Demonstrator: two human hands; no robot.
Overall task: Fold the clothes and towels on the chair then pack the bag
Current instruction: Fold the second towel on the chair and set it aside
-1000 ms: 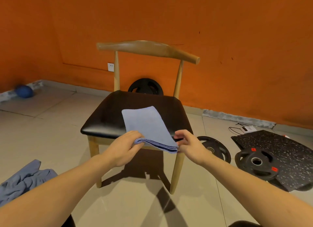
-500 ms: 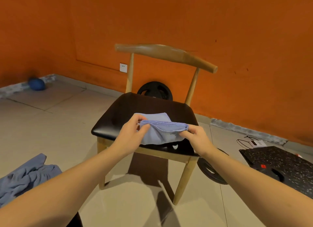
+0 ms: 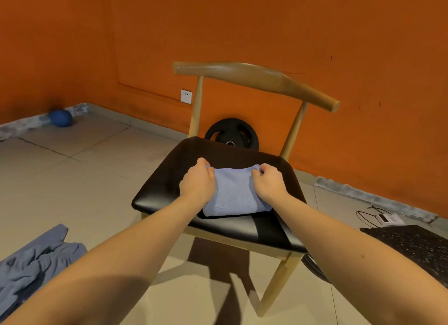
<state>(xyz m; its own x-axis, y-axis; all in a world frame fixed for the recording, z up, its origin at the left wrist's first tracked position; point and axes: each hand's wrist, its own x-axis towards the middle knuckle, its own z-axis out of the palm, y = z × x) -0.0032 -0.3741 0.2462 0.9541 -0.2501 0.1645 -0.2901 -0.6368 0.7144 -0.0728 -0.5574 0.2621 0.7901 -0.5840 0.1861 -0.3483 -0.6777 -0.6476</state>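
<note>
A: Near left, a crumpled blue-grey garment (image 3: 36, 264) lies on the tiled floor (image 3: 72, 179), well apart from the chair (image 3: 254, 76).

B: And far left, a blue ball (image 3: 60, 117) sits at the foot of the orange wall (image 3: 242, 22), with a white wall socket (image 3: 186, 96) further right.

A: Now the action! The left hand (image 3: 197, 183) is down over the chair's black seat (image 3: 167, 179), fingers curled, pinching the far left corner of the towel (image 3: 234, 194).

B: That towel is light blue, folded into a compact rectangle, lying flat on the middle of the seat.

A: The right hand (image 3: 269, 181) mirrors it: fingers curled in, pinching the far right corner. Both wrists cover the towel's side edges.

B: The chair itself has a pale wooden frame, a curved backrest and a glossy seat.

A: Behind it a black weight plate (image 3: 231, 133) stands on edge by the wall, showing between the back posts.

B: Over on the right, a small white device (image 3: 388, 218) with a looped black cable lies on the floor, and just nearer than that, a black speckled mat (image 3: 412, 242).
</note>
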